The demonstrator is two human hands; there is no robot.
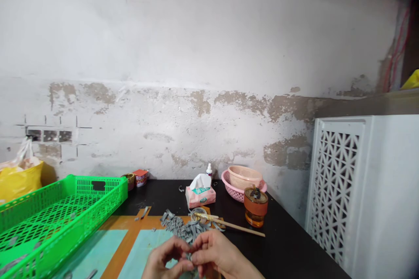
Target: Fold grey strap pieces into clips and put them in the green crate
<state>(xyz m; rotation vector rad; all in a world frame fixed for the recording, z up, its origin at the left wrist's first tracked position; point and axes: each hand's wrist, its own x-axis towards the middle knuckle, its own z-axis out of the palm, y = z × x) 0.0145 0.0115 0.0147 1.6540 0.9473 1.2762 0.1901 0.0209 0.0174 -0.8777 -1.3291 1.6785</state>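
My left hand (168, 258) and my right hand (214, 253) meet at the bottom middle, fingertips pinched close together. Between them shows a small grey strip (189, 256), mostly covered by the fingers; which hand bears more of it is hard to see. Just beyond my hands lies a loose pile of grey strips (186, 226) on the table. A wooden-handled brush (240, 227) rests across a small round dish (198, 212) behind the pile. Under my hands, light blue sheets (147, 244) are fixed to the table with brown tape (122, 248).
A green plastic crate (98, 222) with some grey strips stands at left, a yellow bag (21, 178) behind it. Farther back are a tissue pack (200, 197), a small white bottle (209, 169), pink baskets (234, 191) and an amber jar (255, 209). A white cabinet (376, 183) stands right.
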